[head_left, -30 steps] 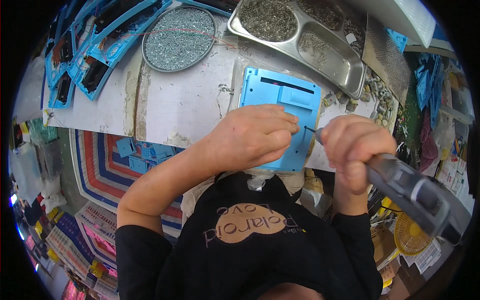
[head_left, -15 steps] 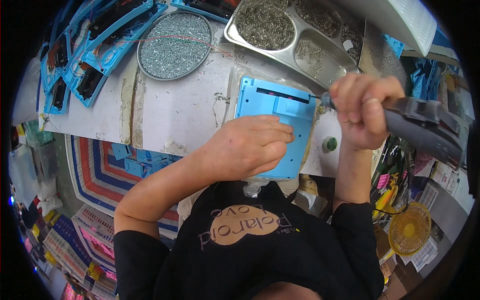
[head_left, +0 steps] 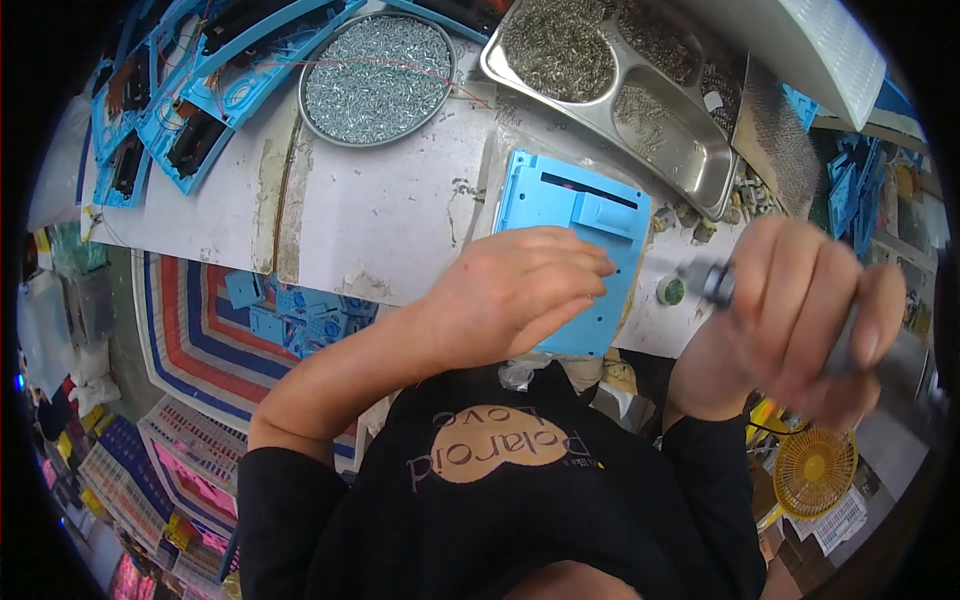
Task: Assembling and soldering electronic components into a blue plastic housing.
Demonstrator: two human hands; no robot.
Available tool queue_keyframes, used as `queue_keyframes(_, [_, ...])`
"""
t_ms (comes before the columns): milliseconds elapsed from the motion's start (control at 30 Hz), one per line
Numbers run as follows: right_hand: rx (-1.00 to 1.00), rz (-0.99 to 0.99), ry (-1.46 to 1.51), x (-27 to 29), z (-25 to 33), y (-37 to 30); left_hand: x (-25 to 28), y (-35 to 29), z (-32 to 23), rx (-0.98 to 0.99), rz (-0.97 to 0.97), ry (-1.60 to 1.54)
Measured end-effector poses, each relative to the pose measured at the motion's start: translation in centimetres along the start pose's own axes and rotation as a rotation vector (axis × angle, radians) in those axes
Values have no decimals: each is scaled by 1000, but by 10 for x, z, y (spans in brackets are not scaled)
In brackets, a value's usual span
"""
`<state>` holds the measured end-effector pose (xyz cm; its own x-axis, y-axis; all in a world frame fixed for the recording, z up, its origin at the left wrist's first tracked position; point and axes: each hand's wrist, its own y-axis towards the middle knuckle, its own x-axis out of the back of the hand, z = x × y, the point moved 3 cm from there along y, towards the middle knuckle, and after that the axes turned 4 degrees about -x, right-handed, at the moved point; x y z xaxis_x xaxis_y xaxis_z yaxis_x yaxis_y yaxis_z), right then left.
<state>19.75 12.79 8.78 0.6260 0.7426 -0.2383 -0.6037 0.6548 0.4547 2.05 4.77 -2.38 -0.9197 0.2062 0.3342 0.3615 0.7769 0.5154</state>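
A light blue plastic casing [head_left: 590, 262] lies on a clear plastic bag on the bench in front of me, with a dark slot near its far edge and small holes along its right side. My left hand [head_left: 530, 285] rests across its left part, fingers bent and drawn together; whatever they hold is hidden beneath. Right of the casing, my right hand [head_left: 800, 310] is wrapped round a dark electric screwdriver [head_left: 712, 281]. Its tip points left toward the casing, apart from it. Motion blurs this hand and the tool.
Beyond the casing are a round dish of silver screws [head_left: 378, 82] and a steel compartment tray [head_left: 690, 150] of small metal parts. Blue housings [head_left: 190, 130] with wires stand far left. A small green-topped pot [head_left: 670, 291] sits right of the casing; a yellow fan [head_left: 815, 470] stands lower right.
My right hand has drawn the screwdriver back from the casing's far right corner, toward me and to the right. My left hand stays on the casing. The whole view has shifted slightly.
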Motion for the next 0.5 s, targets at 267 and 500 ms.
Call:
queue_keyframes(267, [-19,24,51,-36,-29,5,24,-16,-7,96,-128,94])
queue_keyframes(500, [-20,18,-12,-46,-39,22,47,-16,-9,18,-154,307])
